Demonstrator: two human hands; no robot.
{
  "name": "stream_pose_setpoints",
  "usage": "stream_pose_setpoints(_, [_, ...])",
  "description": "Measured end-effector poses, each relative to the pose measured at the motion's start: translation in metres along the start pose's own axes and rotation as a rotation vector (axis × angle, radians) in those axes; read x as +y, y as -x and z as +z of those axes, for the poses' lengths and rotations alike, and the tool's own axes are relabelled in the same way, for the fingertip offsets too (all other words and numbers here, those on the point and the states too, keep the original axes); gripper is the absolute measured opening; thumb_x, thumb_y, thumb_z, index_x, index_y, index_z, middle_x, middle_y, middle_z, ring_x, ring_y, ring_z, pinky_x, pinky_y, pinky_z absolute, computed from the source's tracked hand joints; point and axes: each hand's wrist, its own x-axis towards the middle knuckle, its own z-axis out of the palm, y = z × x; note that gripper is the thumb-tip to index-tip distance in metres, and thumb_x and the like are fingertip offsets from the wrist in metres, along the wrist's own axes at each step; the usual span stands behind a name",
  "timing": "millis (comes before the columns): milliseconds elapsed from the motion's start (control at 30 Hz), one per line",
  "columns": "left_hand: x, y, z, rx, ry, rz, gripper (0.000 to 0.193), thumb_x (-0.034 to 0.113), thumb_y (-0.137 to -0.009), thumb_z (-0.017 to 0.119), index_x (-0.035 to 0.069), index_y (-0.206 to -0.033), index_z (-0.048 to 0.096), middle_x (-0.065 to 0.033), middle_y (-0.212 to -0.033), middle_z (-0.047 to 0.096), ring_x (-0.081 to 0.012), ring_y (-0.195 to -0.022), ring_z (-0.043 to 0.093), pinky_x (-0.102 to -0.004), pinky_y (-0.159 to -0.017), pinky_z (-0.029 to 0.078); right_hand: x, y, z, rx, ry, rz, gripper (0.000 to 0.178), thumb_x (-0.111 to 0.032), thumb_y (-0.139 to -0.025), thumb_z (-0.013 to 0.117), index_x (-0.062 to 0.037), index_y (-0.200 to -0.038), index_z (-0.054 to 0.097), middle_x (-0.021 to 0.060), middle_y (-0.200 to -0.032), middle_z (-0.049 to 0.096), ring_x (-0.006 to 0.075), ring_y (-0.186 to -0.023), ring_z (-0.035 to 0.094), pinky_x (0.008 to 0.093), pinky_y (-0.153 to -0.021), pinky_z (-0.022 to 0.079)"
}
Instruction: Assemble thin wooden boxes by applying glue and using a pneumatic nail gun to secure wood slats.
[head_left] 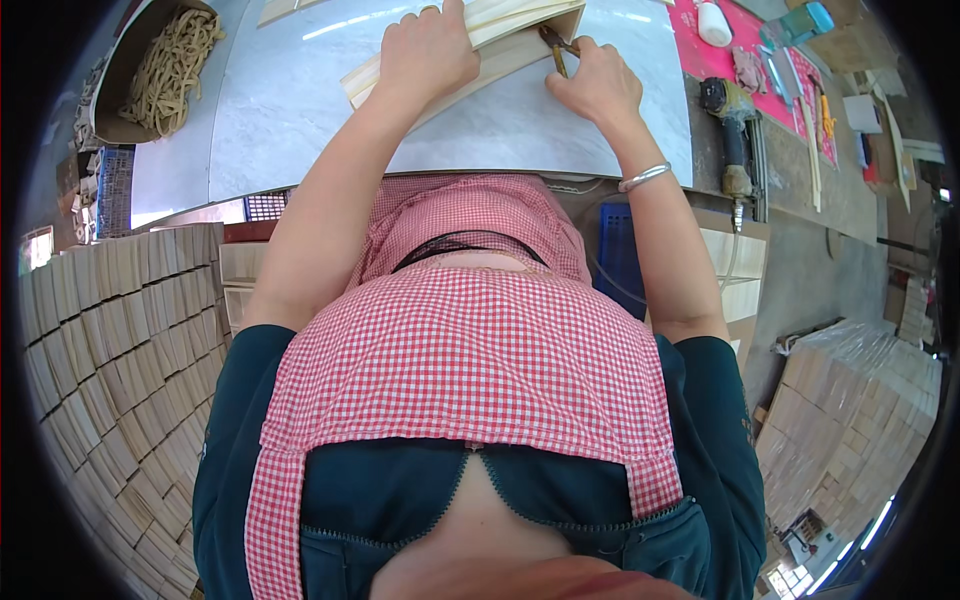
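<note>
Smooth, pale tabletop (pixel 300 110) spans the upper part of the frame, with a wooden box (pixel 500 62) lying askew at top centre. The left hand (pixel 430 55) rests over its side; its fingertips are hidden, so I cannot tell how tightly that grip is closed. The right hand (pixel 602 88) has its grip closed around pincers (pixel 551 38) at the box's right end; whether they bite anything is unclear. Too light a left hold could let the box swivel on the slick-looking surface. A slip of the pincers could dent it, and too much force might split its thin boards.
</note>
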Motion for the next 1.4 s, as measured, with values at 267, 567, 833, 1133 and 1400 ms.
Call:
stream_pose_setpoints(267, [0.006, -0.007, 0.000, -0.051, -0.050, -0.029, 0.036, 0.027, -0.081, 0.068, 0.003, -0.106, 0.057, -0.0170, -0.090, 0.070, -0.0353, -0.079, 0.068, -0.0427, -0.073, 0.055, -0.009, -0.009, 0.001, -0.034, -0.075, 0.043, 0.054, -0.039, -0.077, 0.072, -0.0020, -0.116, 0.070, 0.0179, -0.103, 0.074, 0.0351, -0.091, 0.072, 0.0409, -0.078, 0.058])
stream_pose_setpoints(567, [0.003, -0.003, -0.004, -0.030, -0.042, 0.026, 0.037, 0.028, -0.081, 0.069, 0.003, -0.106, 0.057, -0.0169, -0.091, 0.070, -0.0351, -0.080, 0.068, -0.0426, -0.074, 0.055, -0.018, -0.007, -0.008, -0.066, -0.121, 0.111, 0.052, -0.040, -0.077, 0.072, -0.0010, -0.111, 0.072, 0.0179, -0.100, 0.075, 0.0360, -0.091, 0.072, 0.0419, -0.077, 0.058])
stream_pose_setpoints(833, [0.001, -0.008, 0.002, -0.052, -0.043, -0.023, 0.036, 0.027, -0.081, 0.068, 0.003, -0.106, 0.057, -0.0171, -0.091, 0.069, -0.0350, -0.081, 0.068, -0.0428, -0.075, 0.055, -0.021, -0.016, -0.010, -0.100, -0.124, 0.102, 0.049, -0.038, -0.079, 0.071, -0.0006, -0.111, 0.072, 0.0179, -0.102, 0.075, 0.0360, -0.092, 0.072, 0.0424, -0.078, 0.058])
stream_pose_setpoints(1133, [0.003, -0.007, 0.015, -0.005, -0.090, -0.014, 0.033, 0.023, -0.080, 0.067, 0.003, -0.105, 0.057, -0.0171, -0.089, 0.069, -0.0362, -0.078, 0.067, -0.0438, -0.074, 0.054, 0.003, -0.008, 0.024, 0.018, -0.265, 0.005, 0.047, -0.027, -0.081, 0.070, 0.0001, -0.119, 0.069, 0.0177, -0.106, 0.075, 0.0349, -0.092, 0.072, 0.0407, -0.079, 0.058])
stream_pose_setpoints(1400, [0.006, -0.002, 0.018, 0.042, -0.187, 0.018, 0.035, 0.018, -0.077, 0.068, 0.003, -0.107, 0.058, -0.0177, -0.099, 0.067, -0.0351, -0.086, 0.065, -0.0412, -0.075, 0.052, 0.012, 0.005, 0.012, -0.073, -0.478, 0.087, 0.050, -0.024, -0.080, 0.071, -0.0003, -0.124, 0.067, 0.0177, -0.106, 0.074, 0.0353, -0.092, 0.072, 0.0411, -0.079, 0.058])
